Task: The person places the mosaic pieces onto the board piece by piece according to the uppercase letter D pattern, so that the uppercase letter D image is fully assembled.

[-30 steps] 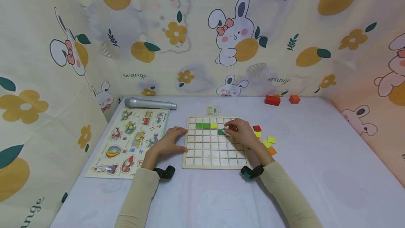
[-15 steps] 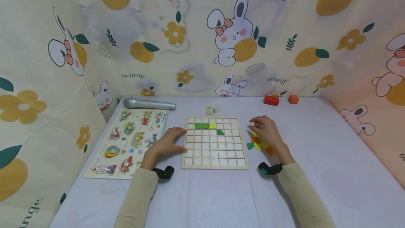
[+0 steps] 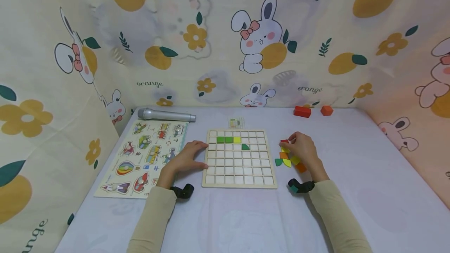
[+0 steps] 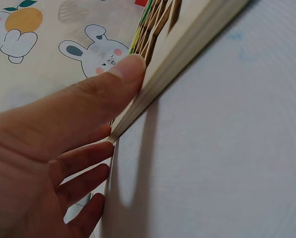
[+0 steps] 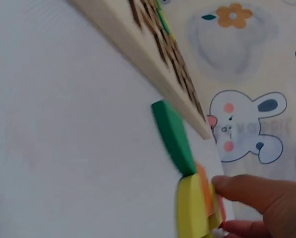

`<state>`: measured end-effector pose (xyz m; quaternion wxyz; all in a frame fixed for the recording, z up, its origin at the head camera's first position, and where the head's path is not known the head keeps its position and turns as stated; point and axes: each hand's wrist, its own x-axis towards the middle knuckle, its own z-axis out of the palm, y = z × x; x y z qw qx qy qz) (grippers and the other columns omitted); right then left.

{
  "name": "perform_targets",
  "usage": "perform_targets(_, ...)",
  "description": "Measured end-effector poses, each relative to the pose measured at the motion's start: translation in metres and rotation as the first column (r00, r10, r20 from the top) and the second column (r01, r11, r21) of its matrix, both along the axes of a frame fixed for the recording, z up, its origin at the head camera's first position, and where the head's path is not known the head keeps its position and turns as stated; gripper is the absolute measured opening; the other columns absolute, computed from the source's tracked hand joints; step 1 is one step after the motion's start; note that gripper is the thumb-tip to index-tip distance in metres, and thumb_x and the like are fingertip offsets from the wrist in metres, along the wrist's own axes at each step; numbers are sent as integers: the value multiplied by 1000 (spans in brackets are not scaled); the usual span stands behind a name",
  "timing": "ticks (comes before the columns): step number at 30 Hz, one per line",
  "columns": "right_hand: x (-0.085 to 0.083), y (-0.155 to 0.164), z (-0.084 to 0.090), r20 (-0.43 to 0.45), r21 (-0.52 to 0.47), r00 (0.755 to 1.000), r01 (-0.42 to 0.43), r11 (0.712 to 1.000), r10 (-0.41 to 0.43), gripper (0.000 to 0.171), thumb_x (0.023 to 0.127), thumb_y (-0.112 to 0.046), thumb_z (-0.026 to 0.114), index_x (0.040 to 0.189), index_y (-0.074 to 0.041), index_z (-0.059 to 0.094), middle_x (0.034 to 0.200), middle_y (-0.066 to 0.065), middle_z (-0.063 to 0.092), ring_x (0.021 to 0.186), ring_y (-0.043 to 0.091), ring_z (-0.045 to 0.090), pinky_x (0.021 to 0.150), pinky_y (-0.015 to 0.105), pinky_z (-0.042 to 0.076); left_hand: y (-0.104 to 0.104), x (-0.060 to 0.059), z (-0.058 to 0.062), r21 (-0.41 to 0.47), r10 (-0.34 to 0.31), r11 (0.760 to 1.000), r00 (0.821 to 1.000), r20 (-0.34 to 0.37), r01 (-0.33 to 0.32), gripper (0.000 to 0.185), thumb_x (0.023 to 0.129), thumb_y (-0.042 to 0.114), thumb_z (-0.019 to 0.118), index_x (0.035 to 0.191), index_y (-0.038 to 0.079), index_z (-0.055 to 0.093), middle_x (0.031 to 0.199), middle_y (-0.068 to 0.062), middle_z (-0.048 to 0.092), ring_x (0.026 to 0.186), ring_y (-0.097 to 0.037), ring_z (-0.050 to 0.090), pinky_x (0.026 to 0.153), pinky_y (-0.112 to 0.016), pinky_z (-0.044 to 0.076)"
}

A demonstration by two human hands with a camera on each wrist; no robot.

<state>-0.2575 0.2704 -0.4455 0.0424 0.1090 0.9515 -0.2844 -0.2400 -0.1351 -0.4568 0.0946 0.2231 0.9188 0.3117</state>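
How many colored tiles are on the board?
4: two green squares, a yellow square right of them, and a darker green curved tile one row nearer, further right. None seems hidden.

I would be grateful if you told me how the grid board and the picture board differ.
The grid board is divided into plain square cells, while the picture board shows colourful pictures, such as a striped balloon. The left hand touches the grid board's left edge, whereas the left sleeve hides part of the picture board in the head view. Both are pale and lie flat on the white table.
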Motion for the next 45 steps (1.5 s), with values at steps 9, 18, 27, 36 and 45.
perform_targets(9,1,-2,6,36,-42,999,25,999,-24,41,82,-32,71,102,0,57,96,17,58,78,25,52,54,22,50,0,0,1,11,-12,1000,1000,-4,13,75,73,33,78,137,9,46,142,-12,39,134,-31,30,111,-47,26)
perform_targets(18,-4,-4,4,-71,-134,992,-109,985,100,40,83,-31,70,110,-4,62,104,15,60,91,27,53,69,27,55,0,0,2,7,-8,1000,1000,-3,8,75,73,33,78,137,9,46,142,-11,39,134,-30,30,111,-47,26)
perform_targets(27,0,-40,-7,-336,-107,862,-434,894,379,30,81,-28,73,106,-12,67,99,2,64,89,18,56,78,32,53,0,0,2,3,-10,1000,1000,-4,10,75,74,33,78,137,10,46,142,-11,39,134,-30,30,111,-46,26)
perform_targets(36,12,-74,-12,-471,30,638,-678,734,609,18,78,-13,75,96,-9,70,92,-1,65,80,13,57,71,27,54,0,1,2,6,-16,1000,1000,-14,17,74,74,32,78,137,8,45,142,-13,39,133,-32,30,111,-48,26)
perform_targets(45,15,-84,-21,-478,137,600,-671,729,642,16,79,-15,75,94,-11,73,97,0,65,91,16,57,78,32,52,-1,1,2,11,-23,1000,1000,-12,23,74,75,32,77,137,7,45,142,-14,39,133,-33,30,110,-48,26)
